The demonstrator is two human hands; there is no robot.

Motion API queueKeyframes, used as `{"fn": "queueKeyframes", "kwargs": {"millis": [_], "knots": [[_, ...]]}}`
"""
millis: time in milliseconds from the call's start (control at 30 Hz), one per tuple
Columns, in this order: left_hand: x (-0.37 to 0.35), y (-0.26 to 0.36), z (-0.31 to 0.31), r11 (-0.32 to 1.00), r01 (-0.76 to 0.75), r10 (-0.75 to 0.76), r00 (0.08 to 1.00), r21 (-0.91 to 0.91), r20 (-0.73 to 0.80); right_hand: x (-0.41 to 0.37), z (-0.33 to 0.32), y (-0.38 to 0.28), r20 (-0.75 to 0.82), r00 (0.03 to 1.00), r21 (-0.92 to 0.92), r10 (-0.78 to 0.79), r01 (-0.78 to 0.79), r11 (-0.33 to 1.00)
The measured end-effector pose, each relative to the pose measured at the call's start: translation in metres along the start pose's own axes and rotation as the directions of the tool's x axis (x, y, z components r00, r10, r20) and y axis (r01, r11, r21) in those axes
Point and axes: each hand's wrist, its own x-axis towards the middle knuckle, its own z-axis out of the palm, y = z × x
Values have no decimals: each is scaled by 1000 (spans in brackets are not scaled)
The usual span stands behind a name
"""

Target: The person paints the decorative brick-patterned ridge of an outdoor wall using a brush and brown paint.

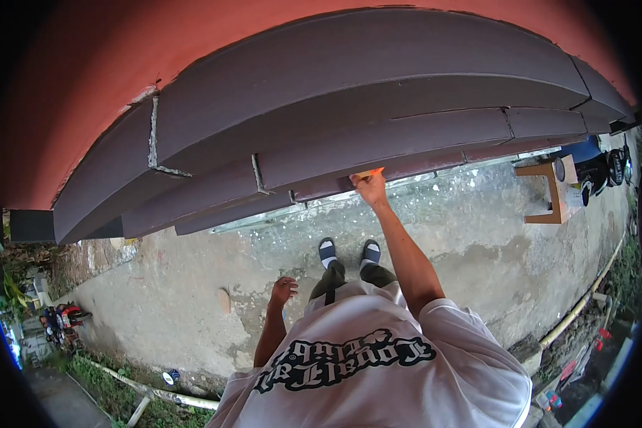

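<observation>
My right hand (371, 188) is raised to the lower edge of the dark grey stepped wall ledge (378, 146), its fingers wrapped round a small orange object (372, 172) that touches or lies very near the ledge's underside. Part of that object is hidden by the fingers and the ledge. My left hand (284, 289) hangs low beside my body, fingers curled; whether anything is inside them is too small to tell.
Reddish wall (85, 93) rises above the ledge. On the right stand a wooden stool-like frame (553, 192) and a parked motorcycle (612, 168). A red motorcycle (70, 315) is far left. Pipes (185, 399) edge the concrete floor (178, 299).
</observation>
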Motion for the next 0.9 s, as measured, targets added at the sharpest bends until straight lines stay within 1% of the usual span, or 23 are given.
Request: {"fn": "queueKeyframes", "kwargs": {"millis": [67,133,167,233,267,333,400,467,533,633,733,767,800,867,900], "knots": [[5,-11,-5,999,44,-44,999,-21,27,12,-48,-8,-133,989,-106,-69,55,993],[12,-15,-9,997,76,-75,996,-31,39,-6,-84,-78,-244,968,-364,-55,-39,931],[13,-15,-11,996,88,-87,996,-33,36,-4,-86,-78,-296,942,-468,-159,3,884],[12,-25,-17,992,119,-118,992,-31,35,-4,-84,-73,-353,861,-663,-366,46,747],[16,-25,-18,992,126,-125,991,-29,41,-4,-74,-70,-278,885,-700,-374,80,709],[20,-18,-20,991,129,-127,990,-30,55,-7,-32,-67,-125,918,-763,-377,154,628],[17,-4,-23,991,124,-122,990,-40,66,-15,20,-62,-23,940,-758,-342,207,619],[23,6,-30,996,81,-83,995,31,61,-36,66,-83,44,945,-669,-325,269,693],[27,15,-37,996,44,-49,997,71,60,-45,105,-86,98,910,-610,-403,375,698],[28,33,-47,997,-14,9,998,72,67,-42,155,-65,142,950,-425,-277,311,850],[35,39,-63,996,-78,75,995,43,72,-46,163,-58,-12,954,-349,-298,275,896],[37,38,-67,995,-98,96,993,27,75,-45,153,-57,14,961,-323,-276,265,908],[41,35,-69,993,-118,117,990,10,82,-42,143,-54,1,960,-358,-280,262,896],[46,31,-75,996,-76,71,993,51,91,-31,124,-46,-23,957,-429,-290,253,867],[48,29,-78,996,-57,50,994,69,92,-23,110,-41,-60,940,-444,-337,277,852]]}}
